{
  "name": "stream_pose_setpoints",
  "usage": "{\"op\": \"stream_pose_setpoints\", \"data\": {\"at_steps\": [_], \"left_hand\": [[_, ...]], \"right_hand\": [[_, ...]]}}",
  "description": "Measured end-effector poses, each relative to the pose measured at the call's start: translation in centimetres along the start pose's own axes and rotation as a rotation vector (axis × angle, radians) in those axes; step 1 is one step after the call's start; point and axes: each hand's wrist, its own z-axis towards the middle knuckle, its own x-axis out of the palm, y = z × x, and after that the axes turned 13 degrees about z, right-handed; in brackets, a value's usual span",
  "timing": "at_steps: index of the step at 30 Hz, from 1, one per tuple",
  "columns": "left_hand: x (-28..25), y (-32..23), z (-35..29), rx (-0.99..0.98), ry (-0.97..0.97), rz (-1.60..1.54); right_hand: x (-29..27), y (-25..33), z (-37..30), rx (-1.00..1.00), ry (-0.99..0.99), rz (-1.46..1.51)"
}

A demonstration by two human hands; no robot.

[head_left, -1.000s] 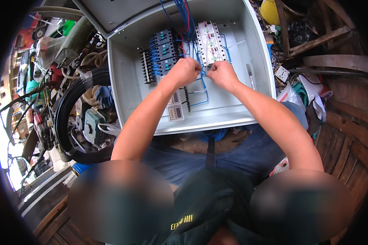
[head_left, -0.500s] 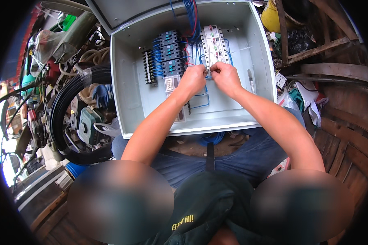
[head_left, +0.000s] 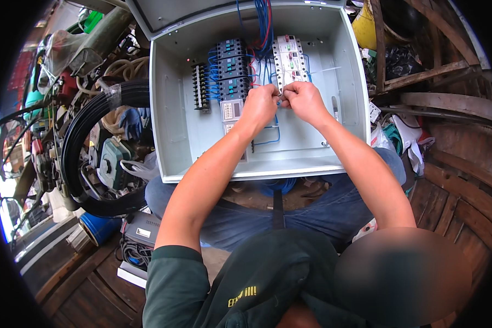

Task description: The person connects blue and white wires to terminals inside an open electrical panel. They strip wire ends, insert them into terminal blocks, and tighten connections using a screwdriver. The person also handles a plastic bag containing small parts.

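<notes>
A grey metal enclosure (head_left: 175,109) lies open across the person's lap, its door swung up toward eleven o'clock. Both hands meet near the middle of the box. The left hand (head_left: 261,104) and the right hand (head_left: 303,100) are curled, fingertips pinched together on a thin blue wire (head_left: 279,101) that runs between them, just below the white row of circuit breakers (head_left: 290,60). How tightly either hand grips it cannot be made out, since the knuckles hide the fingertips.

At ten o'clock from the hands sits a stack of dark contactors (head_left: 230,65), and farther toward nine o'clock a black terminal strip (head_left: 201,86). A bundle of blue and red wires (head_left: 262,22) drops in from twelve o'clock. A small grey relay module (head_left: 230,109) lies just beside the left hand at nine o'clock.

Judging from this, the mounting looks done: the devices sit on the backplate and many blue leads already reach the contactors and breakers. The wiring seems only partly finished, as loose blue loops (head_left: 268,134) hang at six o'clock of the hands, unrouted, and the lower part of the box holds nothing yet.

Outside the box, a coil of black cable (head_left: 76,142) lies at nine o'clock among clutter, and a yellow container (head_left: 366,24) sits at one o'clock.
</notes>
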Motion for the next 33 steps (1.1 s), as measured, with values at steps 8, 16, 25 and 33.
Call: {"op": "stream_pose_setpoints", "data": {"at_steps": [8,16,25,33], "left_hand": [[0.3,0.3,0.0,0.018,-0.017,0.038],[-0.1,0.1,0.4,-0.065,0.021,0.018],[-0.1,-0.1,0.6,-0.072,0.04,-0.176],[-0.2,0.5,0.5,0.053,0.235,-0.069]], "right_hand": [[-0.5,2.2,0.2,0.27,-0.109,0.296],[-0.1,4.5,1.9,0.351,-0.126,0.035],[-1.7,3.4,0.9,0.468,-0.046,0.275],[-1.3,2.7,0.4,0.276,-0.021,0.283]]}}
